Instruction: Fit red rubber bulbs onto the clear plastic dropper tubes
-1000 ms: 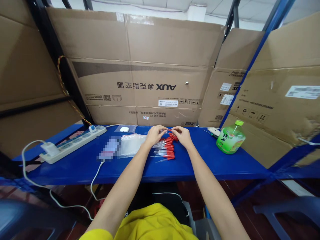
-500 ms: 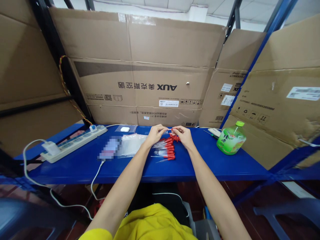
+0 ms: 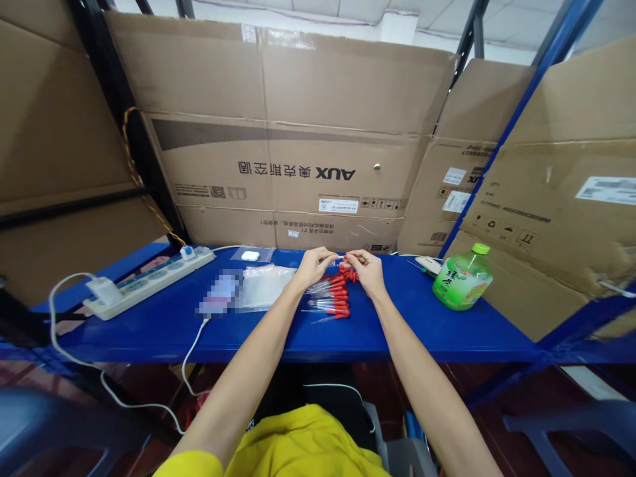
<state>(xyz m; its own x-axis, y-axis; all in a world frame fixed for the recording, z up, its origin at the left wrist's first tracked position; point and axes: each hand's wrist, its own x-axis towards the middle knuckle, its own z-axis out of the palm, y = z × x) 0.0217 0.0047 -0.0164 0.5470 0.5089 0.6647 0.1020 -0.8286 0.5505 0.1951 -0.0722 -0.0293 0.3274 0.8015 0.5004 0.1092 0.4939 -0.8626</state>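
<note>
My left hand (image 3: 314,266) is closed in a pinch on the clear tube end of a dropper. Facing it, my right hand (image 3: 365,270) pinches the red rubber bulb of that same dropper, so the two fingertips nearly meet above the table. Just below the hands lies a row of droppers (image 3: 340,297), their red bulbs to the right and clear tubes pointing left. Loose red rubber bulbs (image 3: 350,273) are heaped by the right fingers, partly covered by them. Clear plastic bags (image 3: 262,289) lie flat left of my left forearm.
A phone (image 3: 219,291) on a charging cable and a white power strip (image 3: 154,281) occupy the left side. A white earphone case (image 3: 250,256) is at the back. A green drink bottle (image 3: 462,278) stands right, beside a white-handled tool (image 3: 428,265). Cardboard walls (image 3: 298,146) enclose the blue table (image 3: 422,334).
The view has shifted very slightly. Both hands keep their pinch at the same place, and the droppers on the table lie as before.
</note>
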